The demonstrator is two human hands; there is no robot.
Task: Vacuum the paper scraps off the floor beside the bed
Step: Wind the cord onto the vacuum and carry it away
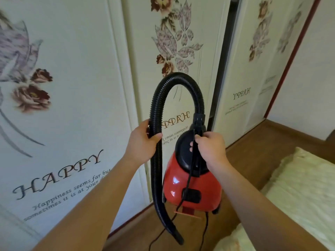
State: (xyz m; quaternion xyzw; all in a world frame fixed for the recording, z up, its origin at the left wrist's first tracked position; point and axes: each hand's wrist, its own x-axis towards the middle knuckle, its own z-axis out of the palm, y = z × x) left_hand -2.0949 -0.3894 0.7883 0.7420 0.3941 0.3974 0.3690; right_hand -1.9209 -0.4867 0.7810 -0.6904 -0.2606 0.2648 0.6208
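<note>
Vacuum cleaner, small red canister, appears lifted clear of the wooden floor in front of the printed wardrobe doors, bed just to its right. Right hand grasps the black top handle and takes the weight. Left hand wraps the corrugated hose below its arch. Body looks rigid, glossy, moderately heavy, so carry by the handle only. Hose is flexible and springy; grip nearer the open end to aim. Power cord dangles, likely snag. No paper scraps in view.
</note>
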